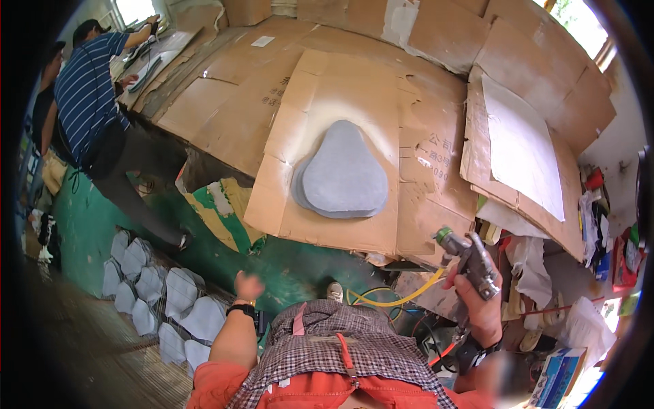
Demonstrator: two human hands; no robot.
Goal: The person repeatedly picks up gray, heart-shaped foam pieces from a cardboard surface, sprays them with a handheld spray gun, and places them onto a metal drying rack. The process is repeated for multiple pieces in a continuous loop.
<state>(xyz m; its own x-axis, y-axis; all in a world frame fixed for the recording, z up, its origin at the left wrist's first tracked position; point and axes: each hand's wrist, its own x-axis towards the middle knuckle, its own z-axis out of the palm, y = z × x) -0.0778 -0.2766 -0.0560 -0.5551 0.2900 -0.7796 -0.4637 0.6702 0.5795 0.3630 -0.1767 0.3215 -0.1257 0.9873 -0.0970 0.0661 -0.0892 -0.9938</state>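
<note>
A stack of grey, rounded-triangle pads (344,174) lies on a cardboard sheet (283,198) on the table in front of me. Whitish spray haze surrounds its upper edge on the cardboard. My right hand (482,307) grips a metal spray gun (477,266) with a green-ringed front, right of the pads and nearer to me. A yellow hose (422,292) runs beside the gun. My left hand (249,285), with a dark band on its wrist, hangs below the table's front edge and touches nothing visible. Its fingers are too blurred to make out.
Several similar grey pads (194,307) lie on a wire rack at the lower left. A co-worker in a striped shirt (92,82) leans over a bench at the far left. A board with white paper (524,143) stands at the right, above bags and boxes (558,382).
</note>
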